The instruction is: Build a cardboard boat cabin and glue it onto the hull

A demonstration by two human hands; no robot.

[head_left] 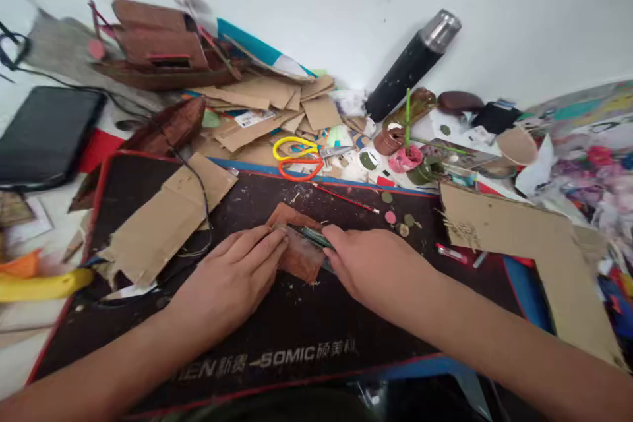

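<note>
A small reddish-brown piece of card (302, 268) lies on the dark desk mat (297, 316) between my hands. My left hand (242, 267) rests over its left side, fingers stretched out and lying flat, with the thumb hidden. A clear strip (307, 245), perhaps a ruler, crosses the piece under my fingertips. My right hand (363, 254) is closed round a slim dark green tool (315, 235) that points left over the piece; its kind is not clear. Just beyond are a red pencil (346, 198) and scissors (301, 157) with yellow and orange handles.
Cardboard pieces lie left (163, 221) and right (499, 217). At the back stand a brown model boat (158, 46), a leaning black flask (410, 62) and small paint pots (406, 158). A black cable (205, 201) crosses the left cardboard, near a dark tablet-like device (47, 135).
</note>
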